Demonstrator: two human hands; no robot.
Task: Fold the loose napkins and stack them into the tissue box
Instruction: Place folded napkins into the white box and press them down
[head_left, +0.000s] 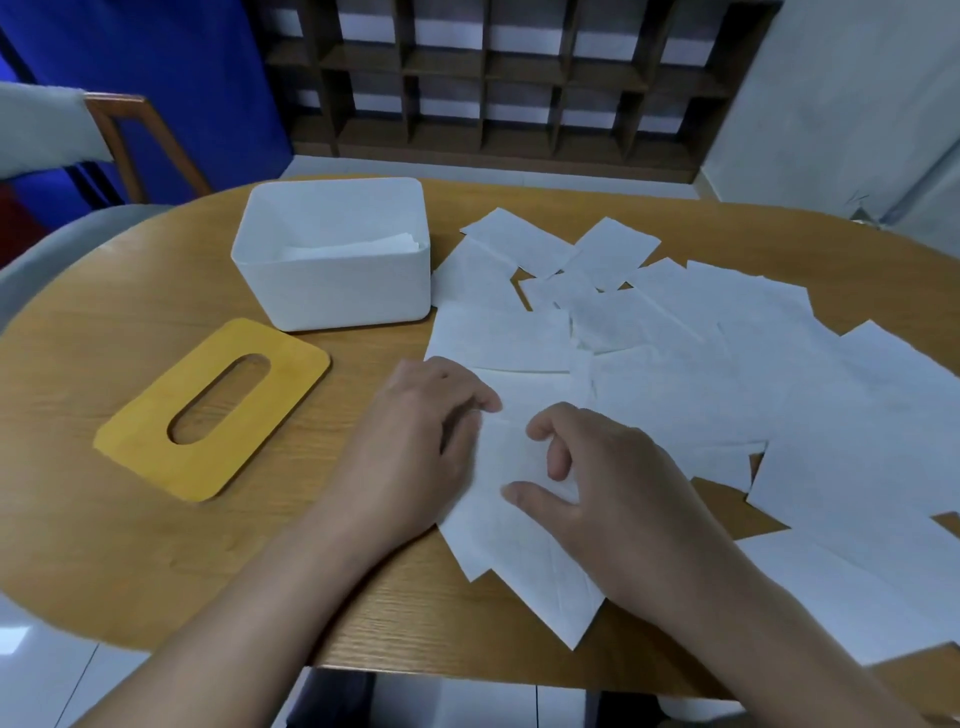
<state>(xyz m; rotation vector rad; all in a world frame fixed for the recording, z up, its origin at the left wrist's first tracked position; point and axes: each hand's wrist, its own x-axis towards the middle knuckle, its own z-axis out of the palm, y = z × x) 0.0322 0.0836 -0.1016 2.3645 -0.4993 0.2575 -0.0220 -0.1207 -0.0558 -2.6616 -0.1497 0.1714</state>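
We had both hands on one napkin (519, 525) at the near edge of the table (130, 519), mid-fold by our read. Left hand (415, 431) lay on its left side, fingers curled down onto the sheet and pressing; whether they pinched an edge we couldn't tell. Right hand (602, 483) had its fingers bent, thumb and fingertips nipping the paper near the middle. The loose napkins (779, 374) lay fanned and overlapping across the right half of the table, from far to near, several touching the one in hand. The tissue box (332, 280) stood open at far left-centre, just beside the pile, with a few folded sheets (353, 248) already low inside. Its yellow lid (156, 436) with the oval slot lay flat to the near left of the box, apart from it. Handling call: the sheets looked very light, thin and limp, with no stiffness, easy to tear or drag neighbours along. Best taken by a corner or edge, pinched lightly, with the other hand pinning the sheet flat. Most of the pile remained unfolded, so the task looked early.
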